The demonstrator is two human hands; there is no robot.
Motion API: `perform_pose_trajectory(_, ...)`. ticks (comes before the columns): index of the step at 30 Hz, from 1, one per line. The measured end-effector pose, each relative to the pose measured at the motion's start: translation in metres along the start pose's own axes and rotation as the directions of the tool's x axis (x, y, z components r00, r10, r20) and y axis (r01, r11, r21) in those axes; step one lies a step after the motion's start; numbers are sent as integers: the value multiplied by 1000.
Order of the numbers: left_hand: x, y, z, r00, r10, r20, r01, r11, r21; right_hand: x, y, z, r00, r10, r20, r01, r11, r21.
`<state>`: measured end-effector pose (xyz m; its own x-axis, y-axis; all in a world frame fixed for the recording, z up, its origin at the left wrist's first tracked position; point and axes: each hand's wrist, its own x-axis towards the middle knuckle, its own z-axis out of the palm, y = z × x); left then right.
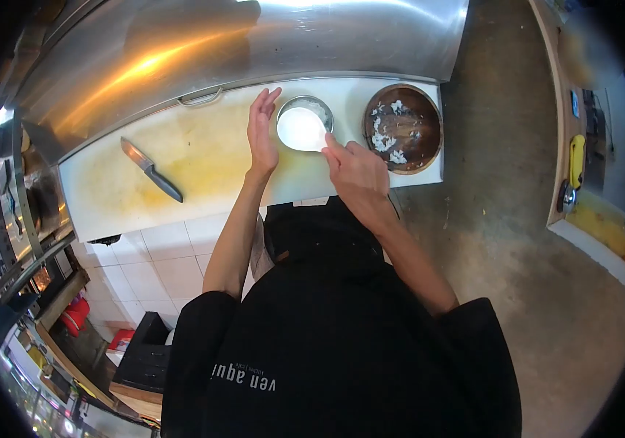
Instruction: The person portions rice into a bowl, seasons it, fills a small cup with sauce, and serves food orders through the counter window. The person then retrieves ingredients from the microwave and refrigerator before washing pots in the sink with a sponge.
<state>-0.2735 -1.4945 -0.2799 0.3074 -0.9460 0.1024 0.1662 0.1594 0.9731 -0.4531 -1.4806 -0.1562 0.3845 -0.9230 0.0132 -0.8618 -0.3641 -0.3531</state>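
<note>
Working, seemingly, a white round-headed paddle over a round silver metal bowl | right hand clamped on its handle | left hand extended, empty, beside bowl | next likely needs bowl steadied

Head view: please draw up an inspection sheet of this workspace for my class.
Surface: pale worktop, stained yellow across its left and middle.
Job's things: white paddle over or in the metal bowl; wooden bowl with white clumps scattered inside.
Clutter: knife lying at the left, blade pointing toward the back.
Hands: right hand grips the paddle; left hand open beside the metal bowl, contact unclear.
Cables: nothing seen on the worktop.
Surroundings: metal sheet behind, floor right, white tiles below.
</note>
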Motion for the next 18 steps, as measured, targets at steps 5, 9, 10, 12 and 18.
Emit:
perform_pose_trajectory(5,6,-1,5,993,-8,116,3,999,40,10,8,22,998,68,13,-68,997,-44)
perform_pose_trajectory(9,12,-7,6,990,41,132,-48,998,51,22,12,5,983,159,94,-167,983,75)
perform_pose_trajectory(10,12,-6,6,995,60,77,-61,998,20,23,13,-3,970,216,111,-234,954,187)
perform_pose_trajectory(12,19,-2,1,993,26,119,-28,1000,15,35,28,-8,940,307,148,-337,902,269)
perform_pose_trajectory(18,32,-7,-1,953,-123,276,117,992,38,54,44,1,878,369,304,-427,891,152)
